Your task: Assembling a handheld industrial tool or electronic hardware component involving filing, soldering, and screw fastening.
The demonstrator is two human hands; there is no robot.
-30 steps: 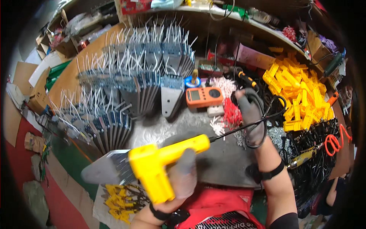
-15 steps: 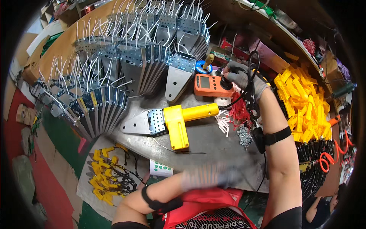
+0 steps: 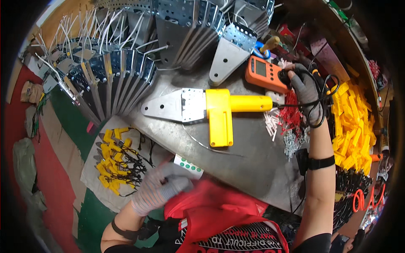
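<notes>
My right hand (image 3: 307,90), in a grey glove, reaches to an orange multimeter (image 3: 265,75). Its fingers are closed at the black dial. A black cord (image 3: 289,105) runs from a yellow-handled tool (image 3: 220,118) and loops about that hand. The tool lies on the metal bench, joined to a perforated metal plate with a grey pointed end (image 3: 164,106). My left hand (image 3: 158,187), in a striped glove, is low at the bench's near edge, between the red apron (image 3: 219,200) and a sheet of green dot stickers (image 3: 188,165). Its fingers are curled and partly blurred; anything inside is hidden.
Fanned metal plates with white wires (image 3: 114,80) stand at the left and back. Yellow plastic parts (image 3: 352,126) are heaped at the right. Red wires (image 3: 291,118) and small screws (image 3: 292,143) lie beside my right forearm. Small yellow-handled pieces with black cords (image 3: 116,160) lie at lower left.
My left hand has swung left and away from the bench front toward the sticker sheet. The right hand stays at the multimeter's dial. The whole view has shifted.
</notes>
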